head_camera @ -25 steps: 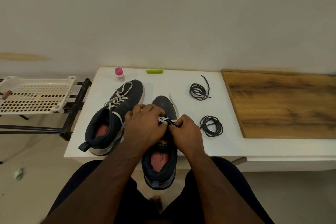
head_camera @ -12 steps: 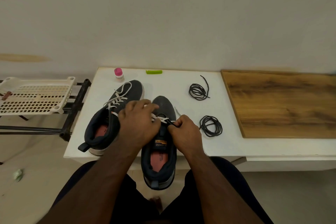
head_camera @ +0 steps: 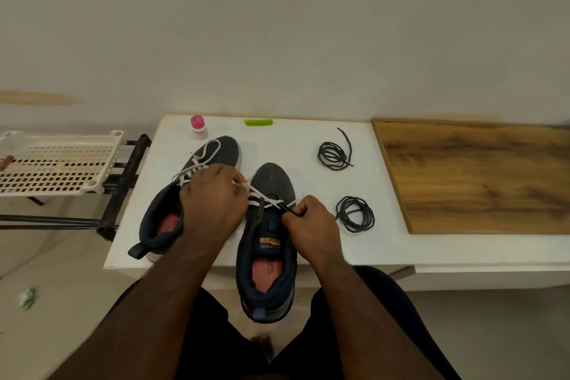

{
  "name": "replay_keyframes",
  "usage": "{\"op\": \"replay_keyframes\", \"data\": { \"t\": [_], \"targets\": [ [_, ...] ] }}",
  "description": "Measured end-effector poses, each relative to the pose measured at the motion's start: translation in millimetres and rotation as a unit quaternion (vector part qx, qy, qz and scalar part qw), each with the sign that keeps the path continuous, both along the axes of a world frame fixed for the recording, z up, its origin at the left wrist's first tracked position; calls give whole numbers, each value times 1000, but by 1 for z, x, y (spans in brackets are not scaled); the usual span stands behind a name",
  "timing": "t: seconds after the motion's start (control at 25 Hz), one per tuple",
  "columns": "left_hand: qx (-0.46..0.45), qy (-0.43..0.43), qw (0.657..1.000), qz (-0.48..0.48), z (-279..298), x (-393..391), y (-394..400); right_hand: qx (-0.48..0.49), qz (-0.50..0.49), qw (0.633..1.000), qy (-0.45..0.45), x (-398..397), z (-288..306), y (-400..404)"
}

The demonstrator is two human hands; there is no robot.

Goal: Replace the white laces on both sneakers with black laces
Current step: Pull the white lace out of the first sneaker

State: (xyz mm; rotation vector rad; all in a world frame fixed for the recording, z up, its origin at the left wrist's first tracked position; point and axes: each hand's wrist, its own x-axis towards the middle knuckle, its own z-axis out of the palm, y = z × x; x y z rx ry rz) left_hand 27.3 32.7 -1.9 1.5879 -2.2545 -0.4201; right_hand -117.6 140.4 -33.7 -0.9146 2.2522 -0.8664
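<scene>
Two dark sneakers are counted on the white table. The near sneaker is worked on, its heel overhanging the table's front edge; the far sneaker lies just left of it, still laced in white, partly hidden behind the left hand.

Left hand: fingers are curled and a strand of the white lace is pinched at the fingertips, above the near sneaker's eyelets. Right hand: fingers are curled tight on the sneaker's dark upper edge beside the eyelets; whether lace is also held there cannot be told. The lace is stretched between the two grips.

Two black lace coils are counted right of the right hand: one coil just beside its knuckles, the other coil farther back, one end trailing loose.

Beyond the left hand, at the table's back edge: one pink-capped bottle, one green comb. Open tabletop is seen between the coils and the wooden board at far right. One cream perforated rack stands off the table's left edge.
</scene>
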Motion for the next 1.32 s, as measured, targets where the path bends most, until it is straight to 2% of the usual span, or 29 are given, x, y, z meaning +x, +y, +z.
{"op": "replay_keyframes", "data": {
  "t": [0.16, 0.28, 0.4, 0.52, 0.6, 0.68, 0.84, 0.92, 1.08, 1.32],
  "targets": [
    [57, -63, 992, -91, -6, -13, 17, -1, 1, 1000, 3, 1, 1, -1],
    [74, -77, 989, -105, -13, -24, 22, 0, -2, 1000, 1, 1, 0, 0],
    [25, -9, 996, -86, -10, -17, 13, 2, -4, 1000, -2, 1, 0, 0],
    [7, 51, 999, -16, -5, -3, 0, -1, -7, 1000, -5, 1, 0, -1],
    [20, 5, 1000, -20, -6, -2, 4, 0, -4, 1000, -2, 1, 0, -1],
    [51, -39, 995, -70, -6, -9, 13, 2, -4, 1000, -1, 1, 1, -2],
    [89, -69, 989, -95, -10, -22, 20, 5, -2, 1000, -3, 0, 2, -1],
    [78, -51, 992, -86, -9, -20, 19, 5, -3, 1000, -2, 1, 2, 0],
    [29, 40, 999, -14, -1, -9, 6, 6, -4, 1000, 0, 1, 2, -1],
    [95, -59, 989, -93, -10, -18, 21, 2, -4, 1000, -1, 2, 3, 0]
  ]
}}
